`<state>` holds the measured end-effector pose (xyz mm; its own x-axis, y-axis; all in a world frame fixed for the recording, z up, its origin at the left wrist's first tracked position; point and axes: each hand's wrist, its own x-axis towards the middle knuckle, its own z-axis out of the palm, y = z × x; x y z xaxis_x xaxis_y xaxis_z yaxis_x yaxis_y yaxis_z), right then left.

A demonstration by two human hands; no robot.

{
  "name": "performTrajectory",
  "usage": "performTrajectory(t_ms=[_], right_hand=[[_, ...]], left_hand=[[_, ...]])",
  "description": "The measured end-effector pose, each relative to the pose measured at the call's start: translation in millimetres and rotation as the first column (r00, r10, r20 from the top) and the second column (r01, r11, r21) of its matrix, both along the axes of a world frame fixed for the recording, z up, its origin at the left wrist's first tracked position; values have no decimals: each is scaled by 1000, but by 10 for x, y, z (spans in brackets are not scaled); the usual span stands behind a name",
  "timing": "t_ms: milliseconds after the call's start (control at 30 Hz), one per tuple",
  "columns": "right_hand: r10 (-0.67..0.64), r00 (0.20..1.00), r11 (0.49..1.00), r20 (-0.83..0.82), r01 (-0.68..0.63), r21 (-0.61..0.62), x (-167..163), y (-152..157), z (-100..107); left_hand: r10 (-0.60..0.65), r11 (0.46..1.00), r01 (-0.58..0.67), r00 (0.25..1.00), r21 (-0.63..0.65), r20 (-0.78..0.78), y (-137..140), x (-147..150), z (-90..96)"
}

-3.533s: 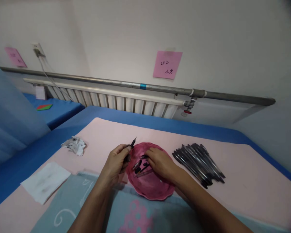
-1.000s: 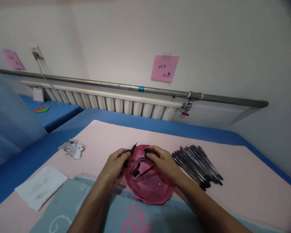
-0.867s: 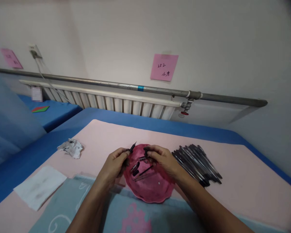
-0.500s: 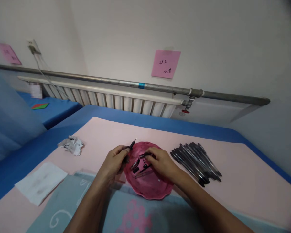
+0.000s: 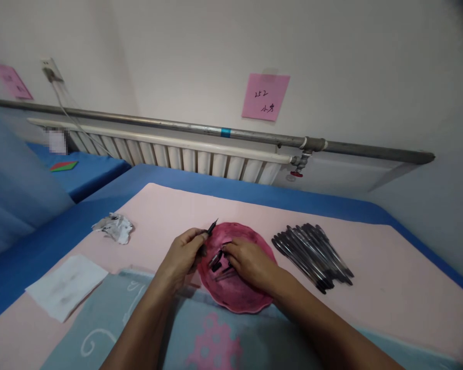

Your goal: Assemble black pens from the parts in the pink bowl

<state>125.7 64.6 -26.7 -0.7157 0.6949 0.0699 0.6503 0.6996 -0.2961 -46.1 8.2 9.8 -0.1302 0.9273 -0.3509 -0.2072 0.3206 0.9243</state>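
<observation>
My left hand (image 5: 186, 253) is closed round a black pen (image 5: 213, 226), its bare tip pointing up and away past the thumb. My right hand (image 5: 247, 261) reaches into a red plate (image 5: 239, 303) with a wavy rim. Its fingertips are pinched together among the loose pen parts, and they hide what is between them. Beside those fingers lie a small black piece (image 5: 216, 266) and a clear pen tube (image 5: 224, 274). Right of the plate, several capped black pens (image 5: 312, 257) lie side by side in a row.
A crumpled, stained tissue (image 5: 118, 227) and a flat smudged white sheet (image 5: 67, 288) lie on the left. The pink mat (image 5: 170, 205) covers a blue bed-like surface (image 5: 254, 189). Behind it are a radiator (image 5: 193, 156) and a pipe with a red valve handle (image 5: 297, 174).
My right hand has shifted slightly left and deeper into the pen parts, covering some that showed before. My left hand keeps the pen in nearly the same place.
</observation>
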Motion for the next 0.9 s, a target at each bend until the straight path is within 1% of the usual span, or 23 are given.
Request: performTrajectory(t_ms=[167, 300, 367, 467, 500, 567, 700, 900], right_hand=[[49, 999, 998, 18, -50, 41, -4, -1, -6], [76, 997, 997, 1, -76, 30, -6, 9, 13], [64, 996, 998, -62, -64, -4, -1, 28, 28], [2, 980, 997, -198, -16, -72, 11, 57, 51], [-12, 976, 997, -219, -6, -80, 14, 62, 57], [10, 981, 997, -192, -24, -72, 15, 63, 64], [111, 992, 991, -56, -114, -63, 10, 49, 68], [77, 997, 996, 20, -76, -38, -6, -12, 74]], left_hand=[[-1, 1000, 1, 1000, 3, 7, 9, 1, 11], [2, 1000, -2, 1000, 5, 10, -2, 12, 24], [4, 1000, -4, 1000, 2, 12, -7, 14, 27], [-4, 1000, 4, 1000, 2, 12, -6, 13, 29], [-3, 1000, 3, 1000, 2, 10, -5, 12, 29], [3, 1000, -3, 1000, 2, 6, -4, 10, 28], [2, 1000, -2, 1000, -9, -5, -6, 8, 25], [-2, 1000, 2, 1000, -1, -3, -3, -1, 7]])
